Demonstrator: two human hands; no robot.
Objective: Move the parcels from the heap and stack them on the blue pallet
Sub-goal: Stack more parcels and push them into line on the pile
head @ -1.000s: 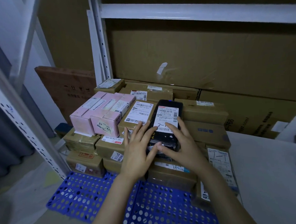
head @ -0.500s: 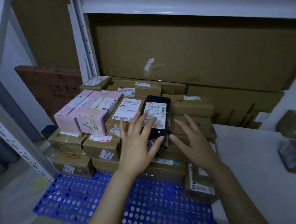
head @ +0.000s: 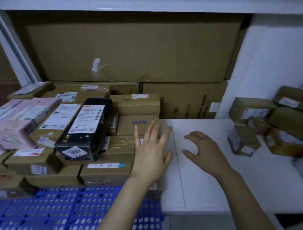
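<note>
Black film-wrapped oblong parcel [head: 84,132] — atop brown cardboard stack [head: 104,175] on blue perforated pallet [head: 47,216] | left hand [head: 151,154] fingers spread, empty | right hand [head: 203,151] loosely curled, apparently empty — over white surface [head: 210,185]

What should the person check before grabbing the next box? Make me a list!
1. Hands free: the left hand and right hand hold nothing. Ok.
2. Last one set down: the black parcel lies on the stack, and no hand touches it. Ok.
3. More to fetch: brown parcels sit in the heap on the right. Ok.
4. Room to put them: the blue pallet shows bare space in front. Ok.
5. Stack steady enough for more: cannot tell.
</note>
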